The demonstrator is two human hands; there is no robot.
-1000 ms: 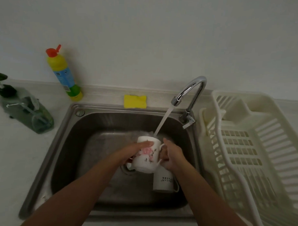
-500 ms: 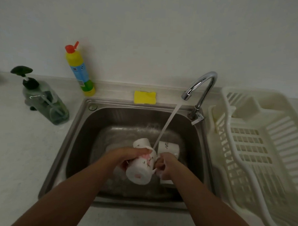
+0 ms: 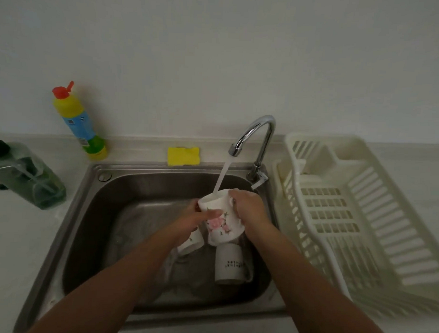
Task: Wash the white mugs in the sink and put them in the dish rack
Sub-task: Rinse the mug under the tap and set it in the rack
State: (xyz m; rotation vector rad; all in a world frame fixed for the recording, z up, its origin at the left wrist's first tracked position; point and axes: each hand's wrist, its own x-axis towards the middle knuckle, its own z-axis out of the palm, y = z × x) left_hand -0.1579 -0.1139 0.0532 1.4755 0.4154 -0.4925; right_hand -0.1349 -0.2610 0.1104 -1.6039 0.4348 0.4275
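A pale desk (image 3: 16,246) carries a steel sink (image 3: 82,211), and the light is dim. Nearest in the basin, right of centre, a lettered mug (image 3: 231,266) lies on its side on the wet floor, untouched. Just beyond it to the left, a third mug (image 3: 192,244) shows only in part beneath the left wrist; whether it is touched I cannot tell. Above both, the floral mug (image 3: 221,221) is held clear of the basin floor. The left hand (image 3: 194,220) grips its left side, fingers laid across the pink print, and the right hand (image 3: 249,209) is curled round the handle side. Half a second ago this mug was tipped over with its base towards the person, lower in the basin, and the water struck beside it. Now it has been turned mouth up and lifted towards the far right, so the stream (image 3: 222,176) from the tap (image 3: 259,133) falls into its mouth. I judge that the inside is being rinsed, a late step for this mug, with the move to the rack likely to follow. The dish rack (image 3: 361,221), right of the sink, shows no mug in it, so none is finished yet and two more wait in the basin. Farther back a yellow sponge (image 3: 183,156) sits on the ledge, and a yellow bottle (image 3: 78,121) and a green soap dispenser (image 3: 26,182) stand at left, before a plain wall
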